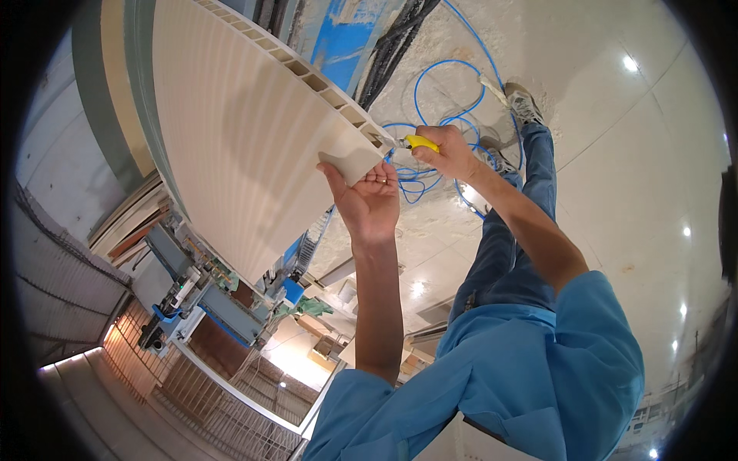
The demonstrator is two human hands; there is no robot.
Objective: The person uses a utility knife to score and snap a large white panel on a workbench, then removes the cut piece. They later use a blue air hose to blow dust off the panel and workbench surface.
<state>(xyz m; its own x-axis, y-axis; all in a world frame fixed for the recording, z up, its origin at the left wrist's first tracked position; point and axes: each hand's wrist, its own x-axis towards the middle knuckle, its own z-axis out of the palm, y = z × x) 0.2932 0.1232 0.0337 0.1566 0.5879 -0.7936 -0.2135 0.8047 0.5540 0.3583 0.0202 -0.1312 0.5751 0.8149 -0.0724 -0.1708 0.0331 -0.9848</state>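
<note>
Two hands work together: the left hand [370, 201] grips and steadies the cream hollow-core plastic panel [246, 146] while the right hand [446, 152] clasps a yellow-handled knife [419, 142] at its corner.

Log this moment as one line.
left hand: holds cream hollow panel corner | right hand: grips yellow-handled cutter at panel edge

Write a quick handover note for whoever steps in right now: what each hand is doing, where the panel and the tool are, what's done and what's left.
Left hand: palm up, gripping the near corner of the cream hollow-core panel.
Right hand: closed on a yellow-handled tool, its tip at the panel's open cell edge by that corner.
Panel: large, ribbed, its cut end showing a row of square cells.
Blue hose lies coiled on the floor beneath.
Done: tool is at the corner cells. Left: cannot tell how far along the edge has been worked.
</note>
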